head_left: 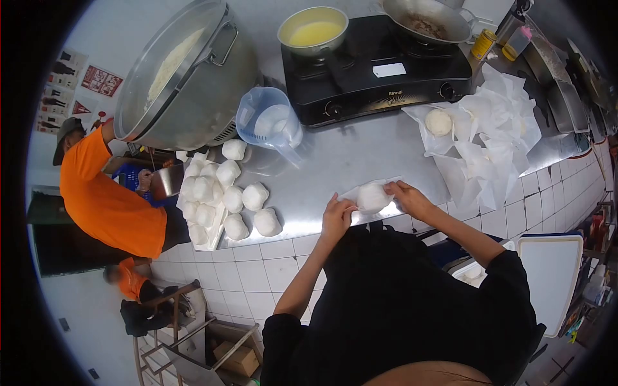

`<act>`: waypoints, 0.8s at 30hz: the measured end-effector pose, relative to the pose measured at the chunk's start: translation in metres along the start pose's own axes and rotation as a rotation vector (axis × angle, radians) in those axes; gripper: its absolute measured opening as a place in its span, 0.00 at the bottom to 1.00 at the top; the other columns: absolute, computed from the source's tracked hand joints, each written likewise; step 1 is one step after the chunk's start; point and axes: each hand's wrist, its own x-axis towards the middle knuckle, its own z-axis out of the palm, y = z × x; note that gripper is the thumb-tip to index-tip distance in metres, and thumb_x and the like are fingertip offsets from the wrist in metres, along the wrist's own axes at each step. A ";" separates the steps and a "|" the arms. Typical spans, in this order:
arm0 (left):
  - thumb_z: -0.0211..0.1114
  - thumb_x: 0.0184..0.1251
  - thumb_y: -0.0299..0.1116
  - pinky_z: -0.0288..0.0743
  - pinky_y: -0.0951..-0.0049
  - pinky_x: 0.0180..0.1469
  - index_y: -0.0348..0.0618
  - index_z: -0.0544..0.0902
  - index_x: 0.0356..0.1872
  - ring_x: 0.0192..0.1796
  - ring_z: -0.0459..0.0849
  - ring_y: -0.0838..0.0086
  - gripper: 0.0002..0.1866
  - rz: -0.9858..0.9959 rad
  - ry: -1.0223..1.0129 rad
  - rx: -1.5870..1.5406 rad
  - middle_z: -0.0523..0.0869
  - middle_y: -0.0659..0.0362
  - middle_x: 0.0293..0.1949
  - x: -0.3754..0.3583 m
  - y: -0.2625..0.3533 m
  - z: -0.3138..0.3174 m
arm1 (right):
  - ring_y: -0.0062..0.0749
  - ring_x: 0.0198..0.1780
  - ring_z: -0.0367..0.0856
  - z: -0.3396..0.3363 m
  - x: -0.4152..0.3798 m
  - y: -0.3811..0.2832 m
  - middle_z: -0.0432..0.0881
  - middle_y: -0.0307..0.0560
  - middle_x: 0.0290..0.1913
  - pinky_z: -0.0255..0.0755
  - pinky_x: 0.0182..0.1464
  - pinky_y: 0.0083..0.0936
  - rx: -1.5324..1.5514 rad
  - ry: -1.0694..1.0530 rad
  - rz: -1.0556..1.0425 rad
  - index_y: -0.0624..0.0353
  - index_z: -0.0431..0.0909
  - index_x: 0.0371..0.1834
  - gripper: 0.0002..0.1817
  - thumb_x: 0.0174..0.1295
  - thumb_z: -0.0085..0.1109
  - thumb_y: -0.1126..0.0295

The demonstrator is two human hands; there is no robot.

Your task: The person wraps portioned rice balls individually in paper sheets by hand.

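In the head view, a round white ball in white paper [373,198] lies at the front edge of the steel counter. My left hand [338,215] pinches the paper at its left end. At the opposite end, the fingers of my right hand [407,196] are closed on the paper too. Several white paper-wrapped balls [228,172] are grouped on the counter to the left, some of them on a white sheet. To the right, overlapping white paper sheets [473,154] are spread out, and one bare pale ball [438,122] rests on them.
A black two-burner stove [380,83] carries a pan of yellow liquid [314,31] and a wok [428,22]. Nearby stand a plastic jug [269,122] and a big metal pot [225,77] of pale, rice-like grains. A person in orange [116,193] works at the left.
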 end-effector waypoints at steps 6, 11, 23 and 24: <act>0.69 0.64 0.29 0.71 0.51 0.69 0.42 0.87 0.41 0.33 0.89 0.54 0.06 -0.322 -0.089 -0.077 0.90 0.53 0.33 0.029 0.037 -0.018 | 0.58 0.45 0.85 0.002 0.021 -0.009 0.82 0.59 0.46 0.81 0.43 0.43 0.142 0.021 0.219 0.53 0.67 0.59 0.24 0.60 0.56 0.81; 0.69 0.63 0.30 0.69 0.50 0.71 0.41 0.88 0.37 0.31 0.87 0.51 0.05 -0.169 -0.119 -0.007 0.90 0.51 0.34 0.030 0.027 -0.016 | 0.55 0.39 0.86 -0.014 0.041 -0.027 0.85 0.55 0.39 0.81 0.39 0.42 0.187 0.174 0.103 0.51 0.67 0.58 0.25 0.57 0.57 0.82; 0.81 0.41 0.34 0.77 0.56 0.48 0.52 0.89 0.24 0.47 0.81 0.57 0.08 -0.312 -0.539 0.305 0.85 0.58 0.38 0.095 0.009 -0.019 | 0.56 0.45 0.84 -0.007 0.102 0.005 0.83 0.54 0.40 0.79 0.47 0.43 -0.002 -0.356 0.106 0.53 0.68 0.56 0.40 0.34 0.76 0.79; 0.81 0.39 0.33 0.77 0.56 0.47 0.51 0.88 0.25 0.47 0.81 0.57 0.10 -0.315 -0.475 0.275 0.85 0.58 0.37 0.095 0.008 -0.017 | 0.57 0.47 0.83 -0.010 0.106 0.004 0.82 0.54 0.42 0.78 0.49 0.43 -0.014 -0.361 0.084 0.53 0.68 0.56 0.42 0.30 0.78 0.79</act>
